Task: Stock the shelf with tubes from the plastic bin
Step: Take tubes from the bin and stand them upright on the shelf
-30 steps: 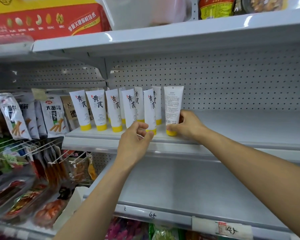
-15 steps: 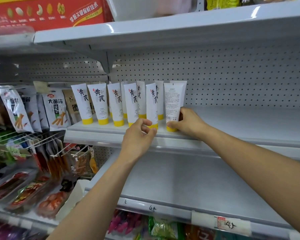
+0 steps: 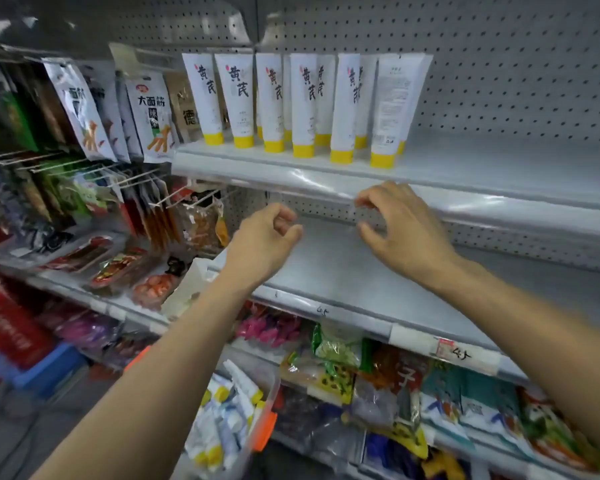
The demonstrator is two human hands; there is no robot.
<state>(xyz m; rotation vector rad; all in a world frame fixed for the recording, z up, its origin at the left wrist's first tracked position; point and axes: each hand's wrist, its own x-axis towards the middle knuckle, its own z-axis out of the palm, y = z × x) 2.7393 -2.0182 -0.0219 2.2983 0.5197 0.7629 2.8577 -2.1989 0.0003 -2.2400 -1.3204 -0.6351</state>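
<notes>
Both hands are off the goods here, gripping nothing. The left hand hangs in front of the lower shelf with its fingers loosely curled, and the right hand is just beside it, fingers spread and slack, right under the front lip of the upper shelf. Up there the tubes stand upright on their yellow caps, bunched tight at the left end, white with black lettering. The rightmost tube shows its fine-print back instead. Way down low, the clear plastic bin holds a loose jumble of more tubes. Snack packets hang on pegs off to the left.
</notes>
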